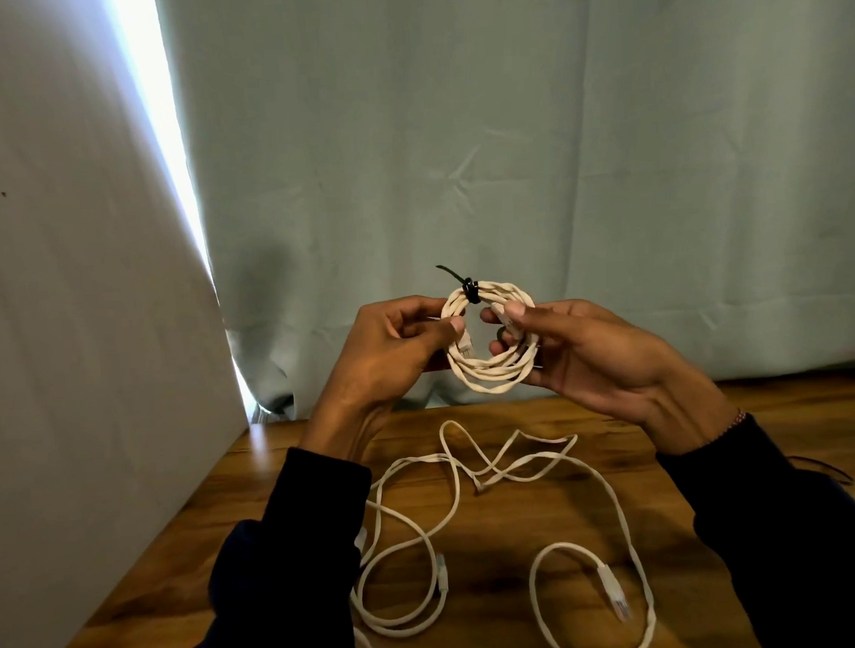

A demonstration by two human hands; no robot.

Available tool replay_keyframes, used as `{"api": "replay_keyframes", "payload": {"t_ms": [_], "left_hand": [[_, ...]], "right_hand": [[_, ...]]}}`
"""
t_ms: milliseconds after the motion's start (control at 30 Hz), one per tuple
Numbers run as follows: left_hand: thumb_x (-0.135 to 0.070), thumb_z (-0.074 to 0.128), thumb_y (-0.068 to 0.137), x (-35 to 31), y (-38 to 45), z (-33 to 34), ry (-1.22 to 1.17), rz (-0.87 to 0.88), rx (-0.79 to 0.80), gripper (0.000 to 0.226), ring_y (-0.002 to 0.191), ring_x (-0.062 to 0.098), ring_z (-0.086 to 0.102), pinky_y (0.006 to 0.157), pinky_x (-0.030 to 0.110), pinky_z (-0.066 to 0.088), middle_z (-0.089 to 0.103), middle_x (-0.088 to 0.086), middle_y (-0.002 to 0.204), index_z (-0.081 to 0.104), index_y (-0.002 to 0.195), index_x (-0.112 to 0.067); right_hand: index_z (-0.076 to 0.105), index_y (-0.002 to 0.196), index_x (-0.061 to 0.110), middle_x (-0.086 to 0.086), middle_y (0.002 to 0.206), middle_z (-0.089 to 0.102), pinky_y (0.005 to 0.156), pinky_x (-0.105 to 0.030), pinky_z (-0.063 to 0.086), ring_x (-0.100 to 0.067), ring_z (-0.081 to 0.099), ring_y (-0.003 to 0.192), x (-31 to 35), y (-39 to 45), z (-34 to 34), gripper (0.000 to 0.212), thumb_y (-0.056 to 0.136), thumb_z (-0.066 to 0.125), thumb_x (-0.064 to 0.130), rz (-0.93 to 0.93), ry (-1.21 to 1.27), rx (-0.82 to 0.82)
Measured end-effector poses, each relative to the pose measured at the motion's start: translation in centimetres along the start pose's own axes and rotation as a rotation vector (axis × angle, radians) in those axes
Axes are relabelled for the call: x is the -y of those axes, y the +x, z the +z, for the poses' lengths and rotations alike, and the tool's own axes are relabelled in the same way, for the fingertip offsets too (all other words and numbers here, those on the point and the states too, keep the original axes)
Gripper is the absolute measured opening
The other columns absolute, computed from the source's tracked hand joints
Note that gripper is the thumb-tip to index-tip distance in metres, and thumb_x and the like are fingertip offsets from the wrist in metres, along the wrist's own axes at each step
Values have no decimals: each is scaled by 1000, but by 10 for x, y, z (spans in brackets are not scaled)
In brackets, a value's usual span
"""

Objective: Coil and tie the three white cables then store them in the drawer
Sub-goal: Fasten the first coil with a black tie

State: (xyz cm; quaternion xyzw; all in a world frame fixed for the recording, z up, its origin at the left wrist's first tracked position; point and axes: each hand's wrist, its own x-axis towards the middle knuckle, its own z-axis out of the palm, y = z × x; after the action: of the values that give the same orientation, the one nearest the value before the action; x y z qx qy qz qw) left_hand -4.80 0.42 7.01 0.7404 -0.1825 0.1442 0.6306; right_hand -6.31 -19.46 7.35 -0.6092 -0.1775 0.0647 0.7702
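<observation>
A white cable wound into a small coil [488, 372] hangs in the air above the table's far edge. A black tie [469, 288] is cinched round its top, its tail sticking up to the left. My left hand [392, 354] pinches the coil's left side beside a plug end. My right hand [606, 361] grips the right side, thumb and fingers on the other plug. Loose white cables [470, 506] sprawl tangled on the wooden table [191, 564] below, with clear plugs at the front. No drawer is visible.
A pale green curtain [507, 151] hangs close behind the table. A white panel [77, 336] stands along the table's left side, with a bright strip of light between it and the curtain. A thin dark strand [828, 469] lies by my right sleeve.
</observation>
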Motion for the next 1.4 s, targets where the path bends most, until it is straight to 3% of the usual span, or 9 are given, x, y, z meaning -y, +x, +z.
{"api": "replay_keyframes", "payload": {"t_ms": [100,200,400,533,600,700,833,1000,1400], "left_hand": [[-9,68,92,0,1,-2,-30,-28,-21,23,81,22,74,74,33,60,77,9,93,74,114,-8],[-11,68,92,-1,1,-3,-100,-63,-46,21,84,26,72,71,32,58,77,9,93,76,111,-11],[-14,74,84,-5,1,-1,-278,-154,-80,26,82,27,70,81,39,60,75,14,92,74,106,-1],[-12,78,67,-11,-2,-4,-422,-168,35,47,88,31,73,81,37,62,75,21,99,69,110,4],[-9,76,73,-11,-3,-4,-383,-178,86,44,91,31,74,81,37,62,75,20,102,67,114,2],[-3,69,84,-11,-3,-6,-434,-192,78,34,93,32,75,79,38,63,75,21,102,66,118,2],[-7,72,72,-8,-3,-1,-637,-174,93,48,83,26,74,74,36,63,75,16,91,65,119,-1],[-17,72,71,-2,-2,13,-605,-111,65,35,74,20,71,71,32,62,73,10,80,71,101,0],[-11,47,104,2,-2,24,-456,-6,20,26,92,28,71,89,37,60,72,23,101,70,108,0]], "right_hand": [[64,122,-6,-15,96,69,91,-38,59,-29,67,102,3,-2,0,46,89,62,25,-31,38,31],[67,117,1,-15,103,73,89,-38,59,-31,71,105,5,-5,2,31,93,61,20,-92,-151,-10],[65,119,10,-12,101,76,77,-37,62,-27,75,95,4,-6,10,25,95,63,13,-175,-326,-148],[60,126,14,-12,96,76,72,-36,62,-24,76,85,4,-4,9,32,94,65,11,-240,-285,-258],[57,128,16,-11,96,77,73,-39,62,-24,76,84,3,-4,9,37,92,67,12,-250,-257,-282],[56,127,16,-15,99,76,76,-41,62,-27,76,87,2,-3,8,42,88,70,8,-240,-206,-261],[62,122,10,-17,100,74,72,-35,62,-29,75,89,2,0,4,42,82,72,1,-193,-38,-171],[68,116,1,-13,97,76,72,-30,62,-23,75,86,0,1,-3,46,70,73,4,-89,18,-62],[66,118,15,-7,102,78,83,-38,61,-23,75,96,14,-17,3,42,77,75,17,-168,-413,-37]]}}
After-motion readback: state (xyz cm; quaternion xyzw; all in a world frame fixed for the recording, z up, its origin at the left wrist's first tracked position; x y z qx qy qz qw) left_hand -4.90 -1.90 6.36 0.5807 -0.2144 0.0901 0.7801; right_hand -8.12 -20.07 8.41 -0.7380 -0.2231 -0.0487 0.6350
